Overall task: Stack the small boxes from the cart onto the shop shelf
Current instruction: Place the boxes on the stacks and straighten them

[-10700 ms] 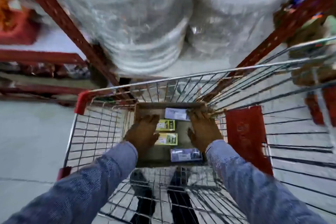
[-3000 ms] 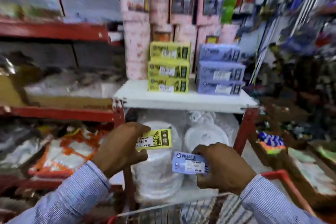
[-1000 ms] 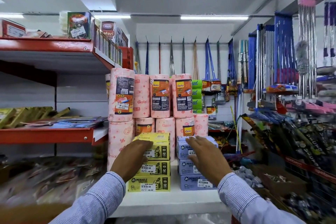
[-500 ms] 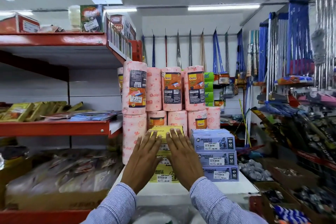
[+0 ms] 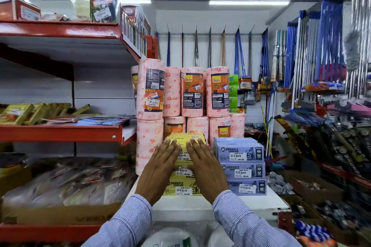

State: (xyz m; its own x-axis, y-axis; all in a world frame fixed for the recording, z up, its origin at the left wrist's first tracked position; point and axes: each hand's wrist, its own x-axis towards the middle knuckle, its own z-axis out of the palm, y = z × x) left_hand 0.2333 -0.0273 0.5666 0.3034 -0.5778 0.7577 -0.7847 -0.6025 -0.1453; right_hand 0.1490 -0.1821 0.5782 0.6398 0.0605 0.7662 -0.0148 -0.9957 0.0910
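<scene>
Ahead of both hands, at the back of the white shelf (image 5: pixel 251 203), stands a wall of pink kitchen towel rolls (image 5: pixel 192 94), two tiers high, and they dwarf everything in front of them. Off to the left of the hands run the red racks (image 5: pixel 60 132), with flat packets lying on the middle level. Well to the right, past the right hand, hang blue-handled brooms and mops (image 5: pixel 329 46).

Closer now: just right of the right hand sits the purple stack of boxes (image 5: pixel 241 166), three showing, price labels facing out. Directly under the palms is the yellow stack of boxes (image 5: pixel 183 174), touching the purple stack's side and backed up against the pink rolls.

And the hands themselves: the left hand (image 5: pixel 158 172) lies flat against the front of the yellow stack, fingers spread, tips reaching the top box's upper edge. The right hand (image 5: pixel 204 170) mirrors it beside, fingers splayed the same way. Neither grip is closed on anything; both are wide and flat, pressing on the box fronts, with striped blue sleeves (image 5: pixel 128 224) trailing back toward the camera.
</scene>
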